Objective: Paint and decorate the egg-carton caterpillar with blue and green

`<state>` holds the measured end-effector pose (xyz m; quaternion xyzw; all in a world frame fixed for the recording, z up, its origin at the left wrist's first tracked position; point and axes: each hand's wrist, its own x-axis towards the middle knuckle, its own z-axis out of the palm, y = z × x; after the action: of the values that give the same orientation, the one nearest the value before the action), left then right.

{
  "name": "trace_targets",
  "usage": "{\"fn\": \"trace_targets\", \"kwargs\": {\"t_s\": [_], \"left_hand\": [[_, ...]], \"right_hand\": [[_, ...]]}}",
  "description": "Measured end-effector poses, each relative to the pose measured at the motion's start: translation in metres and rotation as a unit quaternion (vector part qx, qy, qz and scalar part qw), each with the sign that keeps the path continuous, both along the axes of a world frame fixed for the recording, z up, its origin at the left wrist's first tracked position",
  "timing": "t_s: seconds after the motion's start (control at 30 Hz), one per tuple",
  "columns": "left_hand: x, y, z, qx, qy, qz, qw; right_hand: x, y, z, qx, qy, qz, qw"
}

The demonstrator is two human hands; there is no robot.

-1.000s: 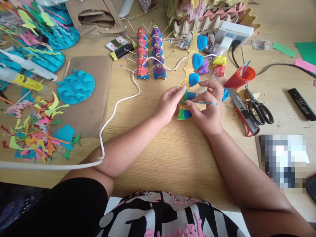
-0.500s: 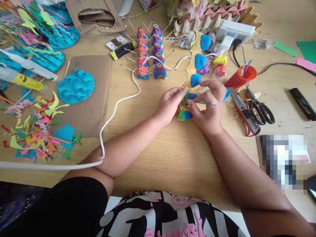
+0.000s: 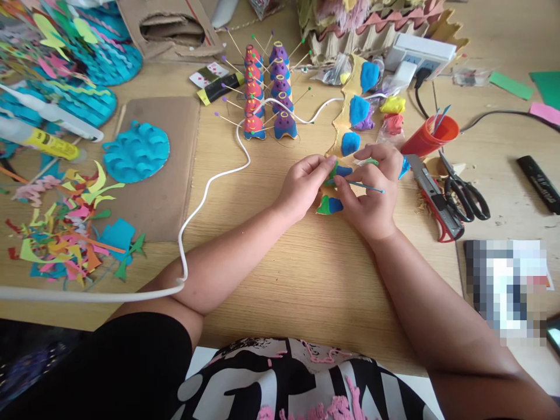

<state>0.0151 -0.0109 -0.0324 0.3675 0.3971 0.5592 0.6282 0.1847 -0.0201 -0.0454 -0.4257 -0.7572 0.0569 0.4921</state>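
Observation:
A tan egg-carton strip (image 3: 341, 121) runs away from me, with blue clay patches (image 3: 359, 111) on its far cups. Its nearest cup carries a green and blue clay patch (image 3: 329, 205). My left hand (image 3: 301, 186) pinches the strip's edge between thumb and fingers, beside another green and blue cup. In my right hand (image 3: 375, 201) a thin blue stick (image 3: 371, 187) is held between thumb and index finger, the other fingers raised. Its working end points left at that cup; the tip is hard to make out behind my fingers.
Two rows of red (image 3: 252, 123) and purple painted egg-carton cups (image 3: 284, 123) bristle with pins. A white cord (image 3: 205, 186) crosses my left forearm. On the right are an orange cup (image 3: 431, 137), a box cutter (image 3: 433, 195) and scissors (image 3: 466, 195). Paper scraps (image 3: 72, 233) lie left.
The whole view has shifted very slightly, so the things on the table appear a little further right. Both hands keep their holds on the strip and the stick, almost still.

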Motion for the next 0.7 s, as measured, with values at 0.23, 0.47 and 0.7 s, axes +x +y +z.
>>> {"fn": "trace_targets", "kwargs": {"t_s": [0.23,0.47,0.7], "left_hand": [[-0.0005,-0.0004,0.0002,0.020,0.029,0.002,0.999],[-0.0001,-0.0007,0.0001,0.029,0.001,-0.001,1.000],[-0.0004,-0.0001,0.0004,0.013,0.008,-0.002,1.000]], "right_hand": [[0.0011,0.0019,-0.0023,-0.013,0.013,0.004,1.000],[-0.0002,-0.0024,0.0014,0.004,0.021,0.030,0.999],[0.0018,-0.0006,-0.0043,-0.014,0.034,0.046,0.998]]}}
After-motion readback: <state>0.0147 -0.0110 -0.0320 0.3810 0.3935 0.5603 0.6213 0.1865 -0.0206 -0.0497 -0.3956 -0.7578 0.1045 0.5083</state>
